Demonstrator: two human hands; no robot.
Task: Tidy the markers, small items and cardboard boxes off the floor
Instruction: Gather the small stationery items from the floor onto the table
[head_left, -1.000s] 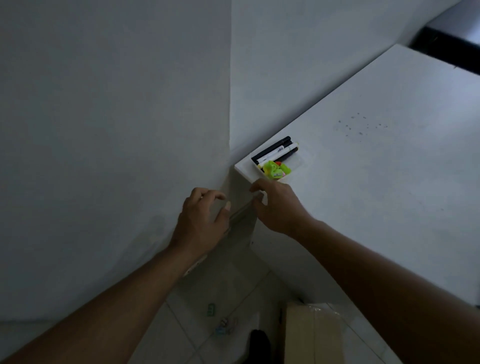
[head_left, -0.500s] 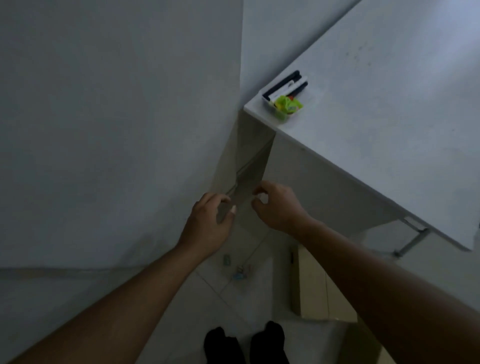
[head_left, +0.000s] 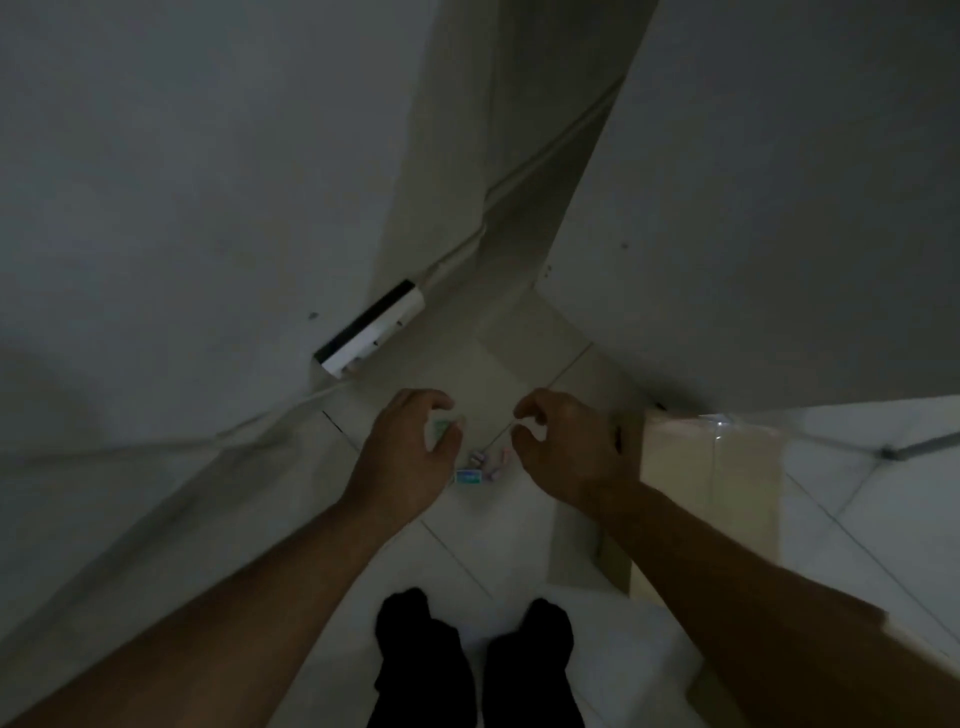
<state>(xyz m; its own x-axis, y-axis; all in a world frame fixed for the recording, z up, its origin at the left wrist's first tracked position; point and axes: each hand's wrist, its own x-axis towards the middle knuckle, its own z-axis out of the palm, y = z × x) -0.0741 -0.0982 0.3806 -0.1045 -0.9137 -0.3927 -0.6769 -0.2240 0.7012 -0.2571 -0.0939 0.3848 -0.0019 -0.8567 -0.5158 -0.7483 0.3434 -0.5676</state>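
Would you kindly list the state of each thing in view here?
left hand: open, fingers curled, empty
right hand: open, fingers curled, empty
small items: scattered on the floor between the hands
cardboard box: on the floor, taped shut

Hands: two, left hand (head_left: 410, 457) and right hand (head_left: 563, 447), both loosely curled and empty, seen near centre.
Small items (head_left: 475, 467): roughly four or five, clustered on the floor between the hands; exact count blurred.
Cardboard boxes: one, cardboard box (head_left: 706, 483), at right.
Power strips: one, power strip (head_left: 371, 330), far left by the wall.
Feet: two, in black socks (head_left: 472, 660), near.
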